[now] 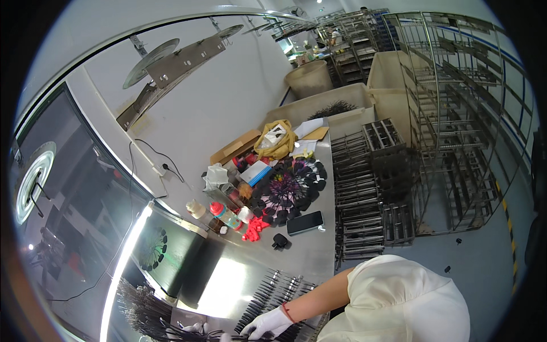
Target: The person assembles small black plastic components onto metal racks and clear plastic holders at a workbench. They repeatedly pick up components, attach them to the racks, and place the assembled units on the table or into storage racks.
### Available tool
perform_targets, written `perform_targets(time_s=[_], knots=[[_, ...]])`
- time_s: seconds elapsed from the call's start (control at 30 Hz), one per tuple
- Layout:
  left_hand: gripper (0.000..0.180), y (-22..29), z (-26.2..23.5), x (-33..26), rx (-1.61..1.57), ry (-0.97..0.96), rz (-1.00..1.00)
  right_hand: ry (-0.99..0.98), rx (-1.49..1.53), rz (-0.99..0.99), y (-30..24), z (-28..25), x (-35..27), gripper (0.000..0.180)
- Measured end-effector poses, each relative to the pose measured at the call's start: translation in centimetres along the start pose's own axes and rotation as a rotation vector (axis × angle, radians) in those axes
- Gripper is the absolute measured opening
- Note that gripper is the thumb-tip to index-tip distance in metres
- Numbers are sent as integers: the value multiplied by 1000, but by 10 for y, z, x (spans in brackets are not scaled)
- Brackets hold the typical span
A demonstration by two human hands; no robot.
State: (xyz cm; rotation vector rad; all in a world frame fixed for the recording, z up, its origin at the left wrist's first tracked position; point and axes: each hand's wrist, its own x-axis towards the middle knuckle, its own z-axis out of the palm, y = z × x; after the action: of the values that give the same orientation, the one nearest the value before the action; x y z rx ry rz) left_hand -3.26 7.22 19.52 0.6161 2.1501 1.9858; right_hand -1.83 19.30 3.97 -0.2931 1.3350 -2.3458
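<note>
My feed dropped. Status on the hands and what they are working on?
Right hand, white glove, fingers down on a row of thin black parts on the steel table. Left hand barely in view at the bottom edge. Nothing blocking.

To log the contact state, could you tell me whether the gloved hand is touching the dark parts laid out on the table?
Touching: the head view shows the gloved right hand resting its fingers on the row of dark parts.

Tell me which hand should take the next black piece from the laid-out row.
Right, probably: the right hand rests on the row of black pieces; the left hand is by the tangled pile.
</note>
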Motion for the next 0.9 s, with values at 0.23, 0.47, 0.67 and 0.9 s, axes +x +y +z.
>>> perform_targets(time_s=[0.23, 0.47, 0.67, 0.9], knots=[[109, 17, -27, -37, -114, 57, 55, 147, -1262, -595, -39, 45, -60, 48], [101, 18, 5, -39, -23, 5, 592, -136, 447, 274, -24, 31, -68, 42], [117, 9, -12, -30, 665, 60, 530, 130, 381, 393, -42, 66, -76, 42], [87, 45, -19, -33, 899, 55, 946, -272, 421, 349, -31, 27, -68, 46]])
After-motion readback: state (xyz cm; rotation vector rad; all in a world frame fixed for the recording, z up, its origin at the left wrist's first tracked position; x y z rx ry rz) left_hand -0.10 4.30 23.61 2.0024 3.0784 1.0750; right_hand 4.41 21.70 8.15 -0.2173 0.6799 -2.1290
